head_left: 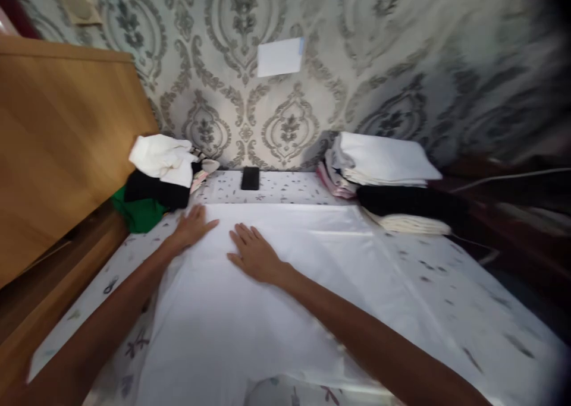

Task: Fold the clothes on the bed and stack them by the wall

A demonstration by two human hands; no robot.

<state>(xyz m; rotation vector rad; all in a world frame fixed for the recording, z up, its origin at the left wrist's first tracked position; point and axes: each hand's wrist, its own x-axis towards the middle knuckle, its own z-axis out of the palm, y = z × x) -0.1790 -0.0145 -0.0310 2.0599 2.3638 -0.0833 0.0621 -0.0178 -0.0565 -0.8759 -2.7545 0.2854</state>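
A large white cloth (214,311) lies spread out on a patterned bed sheet (289,186), with a few creases toward its right side. My left hand (191,227) rests open at the cloth's far left corner, fingers spread. To its right, my right hand (254,252) lies flat on the cloth, palm down and fingers stretched out. Neither hand grips anything. Near the bottom, the cloth's near edge curves and the patterned sheet shows below it.
At the far left sits a loose pile of clothes, with a white garment (163,156) over black and green ones. A black phone (250,178) lies near the wall. Folded clothes (383,159) are stacked at the far right. A wooden panel (66,144) borders the left.
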